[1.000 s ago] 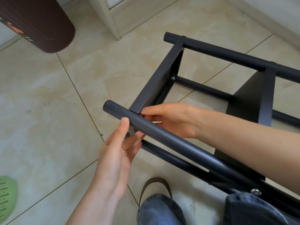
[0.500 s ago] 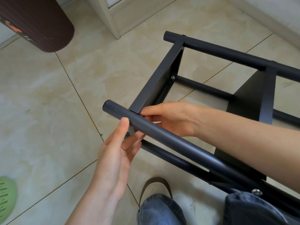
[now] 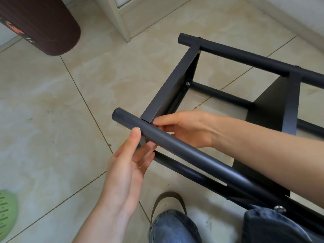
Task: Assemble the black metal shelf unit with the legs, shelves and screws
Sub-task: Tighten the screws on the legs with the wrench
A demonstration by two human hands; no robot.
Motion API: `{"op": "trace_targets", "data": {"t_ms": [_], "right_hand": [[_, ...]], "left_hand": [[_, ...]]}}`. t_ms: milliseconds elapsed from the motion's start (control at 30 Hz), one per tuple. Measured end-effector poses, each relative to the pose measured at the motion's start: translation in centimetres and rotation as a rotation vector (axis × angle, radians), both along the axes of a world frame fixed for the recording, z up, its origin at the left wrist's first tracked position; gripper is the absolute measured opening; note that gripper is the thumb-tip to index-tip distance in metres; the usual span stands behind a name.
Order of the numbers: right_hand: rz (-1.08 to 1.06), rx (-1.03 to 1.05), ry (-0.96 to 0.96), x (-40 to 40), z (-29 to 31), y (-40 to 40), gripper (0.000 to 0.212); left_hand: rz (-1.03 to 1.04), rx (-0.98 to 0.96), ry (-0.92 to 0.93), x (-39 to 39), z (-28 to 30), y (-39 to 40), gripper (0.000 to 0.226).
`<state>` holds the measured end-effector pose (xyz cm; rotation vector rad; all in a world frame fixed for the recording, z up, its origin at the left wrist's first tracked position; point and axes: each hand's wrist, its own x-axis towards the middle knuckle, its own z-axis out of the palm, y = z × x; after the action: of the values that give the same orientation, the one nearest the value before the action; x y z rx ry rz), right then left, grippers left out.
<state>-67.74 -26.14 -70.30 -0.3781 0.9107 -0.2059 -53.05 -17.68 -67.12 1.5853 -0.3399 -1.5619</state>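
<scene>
Head view: left hand (image 3: pixel 122 165) and right hand (image 3: pixel 187 128) pinch the leg (image 3: pixel 175 146).

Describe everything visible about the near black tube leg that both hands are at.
The near leg is a round, matte black tube that looks like painted metal, with a closed round end. It lies slanted from centre-left toward lower right, where it passes behind a denim-clad knee. A flat shelf edge butts against it near the end. The left hand pinches it there, thumb on top; the right hand reaches behind the joint.
</scene>
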Motion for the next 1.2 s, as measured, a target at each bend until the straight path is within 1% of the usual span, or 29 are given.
{"op": "trace_targets", "data": {"t_ms": [33,133,267,400,467,500,600,833,1200], "right_hand": [[-0.006,-0.009,0.011,0.04,-0.03,0.00,0.015],[-0.012,-0.031,0.033,0.27,-0.17,-0.07,0.016],[-0.027,-0.036,0.018,0.12,-0.15,-0.08,0.017],[-0.011,-0.032,-0.009,-0.14,0.06,-0.11,0.012],[-0.002,-0.053,0.019,0.00,-0.01,-0.06,0.027],[-0.006,-0.057,0.027,0.09,-0.08,-0.04,0.031],[-0.016,-0.049,0.017,0.32,-0.10,-0.04,0.017],[-0.015,-0.070,-0.005,-0.14,-0.10,-0.40,0.007],[0.012,-0.065,0.058,0.65,-0.32,-0.17,0.015]], "left_hand": [[-0.003,-0.001,0.005,0.04,-0.01,-0.01,0.049],[-0.003,-0.001,0.005,0.15,-0.08,-0.05,0.053],[0.009,-0.004,0.018,0.09,-0.08,-0.09,0.049],[0.024,0.008,0.017,0.08,-0.09,-0.11,0.049],[0.024,0.007,0.015,0.09,-0.10,-0.11,0.049],[0.023,0.005,0.012,0.08,-0.11,-0.10,0.049],[0.011,-0.005,0.012,0.10,-0.06,-0.06,0.052],[0.005,0.001,0.018,0.04,-0.04,-0.10,0.048],[0.007,-0.005,0.016,0.04,-0.07,-0.12,0.049]]}}
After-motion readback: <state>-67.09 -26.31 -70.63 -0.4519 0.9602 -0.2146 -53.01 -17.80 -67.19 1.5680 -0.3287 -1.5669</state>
